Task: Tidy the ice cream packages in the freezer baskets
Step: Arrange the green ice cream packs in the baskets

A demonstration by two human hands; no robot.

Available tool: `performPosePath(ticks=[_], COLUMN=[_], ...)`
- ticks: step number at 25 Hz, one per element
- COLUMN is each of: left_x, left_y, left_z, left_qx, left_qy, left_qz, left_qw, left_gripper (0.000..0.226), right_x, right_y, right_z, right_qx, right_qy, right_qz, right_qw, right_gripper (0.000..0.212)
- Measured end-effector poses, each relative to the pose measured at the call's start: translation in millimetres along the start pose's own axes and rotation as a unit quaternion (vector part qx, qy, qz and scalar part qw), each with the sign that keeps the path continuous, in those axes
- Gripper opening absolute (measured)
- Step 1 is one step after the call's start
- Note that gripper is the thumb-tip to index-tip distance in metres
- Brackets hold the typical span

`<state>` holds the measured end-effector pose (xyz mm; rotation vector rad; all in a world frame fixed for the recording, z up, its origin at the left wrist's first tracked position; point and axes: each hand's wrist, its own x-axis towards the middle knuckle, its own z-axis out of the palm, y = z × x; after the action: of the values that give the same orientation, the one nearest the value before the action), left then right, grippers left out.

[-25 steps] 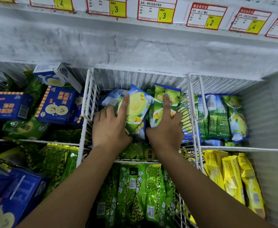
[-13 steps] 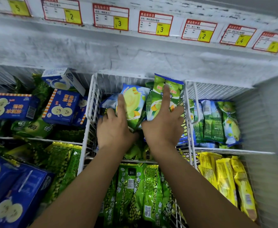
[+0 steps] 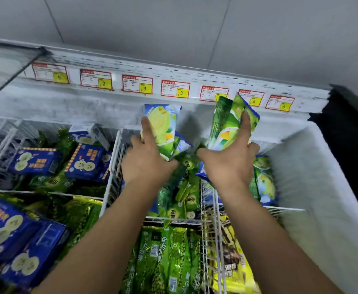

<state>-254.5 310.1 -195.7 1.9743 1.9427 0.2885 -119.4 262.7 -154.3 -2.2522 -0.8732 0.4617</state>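
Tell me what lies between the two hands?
In the head view, green foil ice cream packets lie in the white wire basket between the left hand, gripping a blue-green wrapped bar, and the right hand, gripping green wrapped bars.

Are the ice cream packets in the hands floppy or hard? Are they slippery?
Probably hard inside: the yellow-green packet in the left hand stands up without drooping. Its shiny wrapper looks slippery, so a firm grip seems wise. The right hand holds several green packets together, so they seem light.
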Motion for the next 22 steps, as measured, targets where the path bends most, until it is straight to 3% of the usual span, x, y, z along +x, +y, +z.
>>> performPosePath(ticks=[6, 12, 22], left_x=[-19, -35, -39], left_y=[64, 154, 179], left_z=[1, 52, 93], left_qx=[-0.058, -0.115, -0.103], left_qy=[-0.010, -0.055, -0.057], left_qz=[0.017, 0.020, 0.010], left_qw=[0.998, 0.992, 0.993], left_gripper=[0.119, 0.117, 0.114], right_x=[23, 63, 80], right_y=[22, 80, 133], right_z=[-56, -100, -104], right_qx=[0.114, 0.163, 0.197], right_qy=[0.026, 0.053, 0.012], right_qz=[-0.024, -0.023, -0.038], right_qw=[0.993, 0.985, 0.980], right_gripper=[0.112, 0.112, 0.116])
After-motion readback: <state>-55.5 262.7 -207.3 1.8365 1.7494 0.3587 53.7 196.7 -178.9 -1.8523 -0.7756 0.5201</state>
